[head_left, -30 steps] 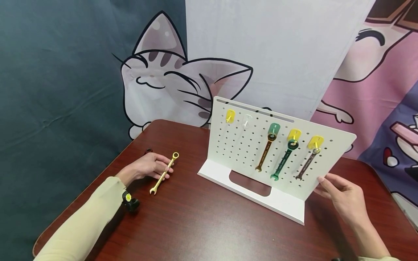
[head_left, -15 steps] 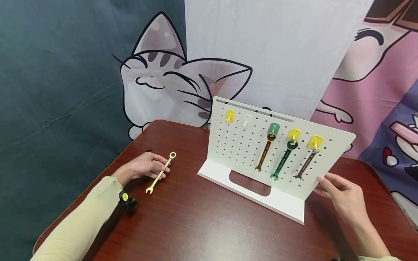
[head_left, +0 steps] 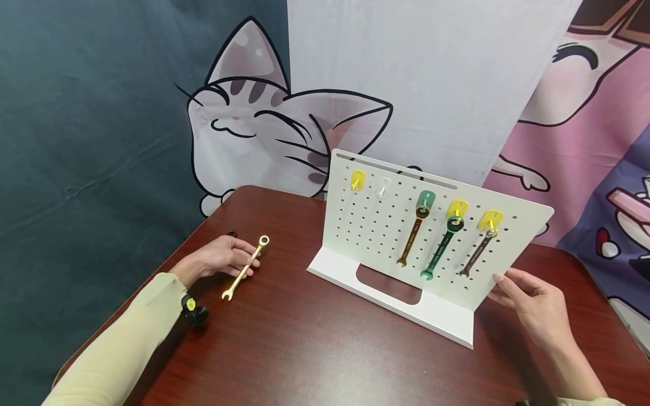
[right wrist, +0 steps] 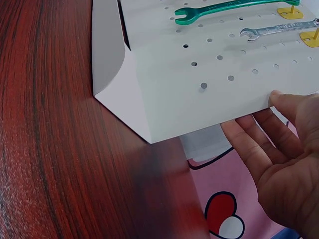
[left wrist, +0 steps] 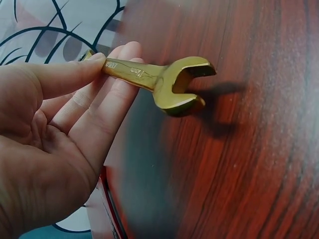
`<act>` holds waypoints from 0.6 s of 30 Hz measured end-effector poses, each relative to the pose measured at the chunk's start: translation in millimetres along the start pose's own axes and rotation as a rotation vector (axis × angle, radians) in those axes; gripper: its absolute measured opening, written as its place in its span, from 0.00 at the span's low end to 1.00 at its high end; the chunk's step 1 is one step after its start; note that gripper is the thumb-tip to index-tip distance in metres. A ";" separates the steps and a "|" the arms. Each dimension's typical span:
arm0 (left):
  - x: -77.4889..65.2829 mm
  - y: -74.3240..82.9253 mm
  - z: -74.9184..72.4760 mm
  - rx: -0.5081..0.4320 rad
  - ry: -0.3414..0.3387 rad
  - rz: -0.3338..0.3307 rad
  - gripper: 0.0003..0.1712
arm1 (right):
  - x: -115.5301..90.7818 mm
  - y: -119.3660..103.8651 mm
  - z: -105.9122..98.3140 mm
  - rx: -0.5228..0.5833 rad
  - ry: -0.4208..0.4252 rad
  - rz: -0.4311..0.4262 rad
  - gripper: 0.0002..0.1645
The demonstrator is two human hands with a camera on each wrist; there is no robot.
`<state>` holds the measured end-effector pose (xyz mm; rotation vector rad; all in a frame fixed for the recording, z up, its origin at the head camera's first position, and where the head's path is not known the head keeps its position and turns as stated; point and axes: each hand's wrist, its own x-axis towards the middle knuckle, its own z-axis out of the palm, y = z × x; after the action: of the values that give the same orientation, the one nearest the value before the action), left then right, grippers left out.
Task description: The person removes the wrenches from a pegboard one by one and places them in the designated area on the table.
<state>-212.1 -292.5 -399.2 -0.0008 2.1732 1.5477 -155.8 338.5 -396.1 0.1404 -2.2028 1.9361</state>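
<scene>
My left hand pinches a gold combination wrench between thumb and fingers, above the table's left side. In the left wrist view the wrench's open end points away from the palm, its shadow on the wood below. My right hand grips the right edge of a white pegboard stand, thumb at the front, fingers behind. Three wrenches hang on the board: an orange-brown one, a green one and a small silvery one.
At the board's upper left, a yellow hook and a clear hook carry nothing. A small dark object lies partly hidden behind the left hand. The dark red table meets a printed cloth backdrop.
My left hand has drifted slightly to the left with the gold wrench still held. The right hand and the pegboard have stayed where they were.
</scene>
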 end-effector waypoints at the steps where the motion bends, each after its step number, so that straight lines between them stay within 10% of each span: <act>1: -0.5 -0.3 -0.6 0.003 -0.001 0.001 0.24 | 0.1 0.1 0.1 0.002 0.000 0.000 0.14; 18: -4.5 -6.0 -8.4 0.022 0.006 -0.007 0.25 | -0.5 -0.3 1.0 0.009 0.005 -0.008 0.14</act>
<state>-209.7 -303.4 -400.8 -0.0064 2.1924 1.5224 -155.4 337.4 -396.0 0.1450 -2.1872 1.9410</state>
